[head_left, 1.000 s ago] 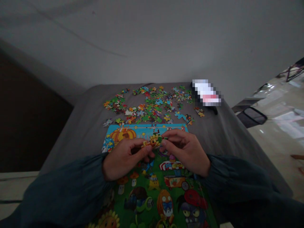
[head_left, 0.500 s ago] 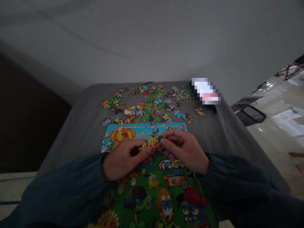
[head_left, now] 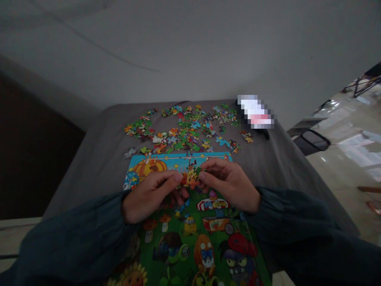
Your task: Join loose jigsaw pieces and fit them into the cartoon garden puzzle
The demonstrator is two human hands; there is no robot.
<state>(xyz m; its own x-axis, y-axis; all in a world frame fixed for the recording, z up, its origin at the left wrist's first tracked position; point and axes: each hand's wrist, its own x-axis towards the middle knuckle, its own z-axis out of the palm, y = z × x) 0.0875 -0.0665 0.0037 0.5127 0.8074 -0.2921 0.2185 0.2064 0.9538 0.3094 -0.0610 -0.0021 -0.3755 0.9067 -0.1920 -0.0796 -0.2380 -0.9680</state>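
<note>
Both hands, left hand [head_left: 147,194] and right hand [head_left: 230,183], pinch a puzzle piece [head_left: 191,177] above the picture board [head_left: 190,238]; loose pieces [head_left: 184,129] lie scattered beyond the board.

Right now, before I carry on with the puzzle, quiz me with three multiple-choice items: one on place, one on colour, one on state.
1. Where do the loose puzzle pieces lie?
A. beyond the picture sheet
B. on the floor
C. in a box

2. What colour is the cloth under everything?
A. red
B. grey
C. yellow

3. How is the small joined piece held?
A. flat on the sheet
B. in one hand alone
C. pinched between left hand and right hand

Answers: 1 A, they are scattered behind the sheet's far edge; 2 B, the cover is plain grey; 3 C, fingertips of both hands meet on it.
</note>
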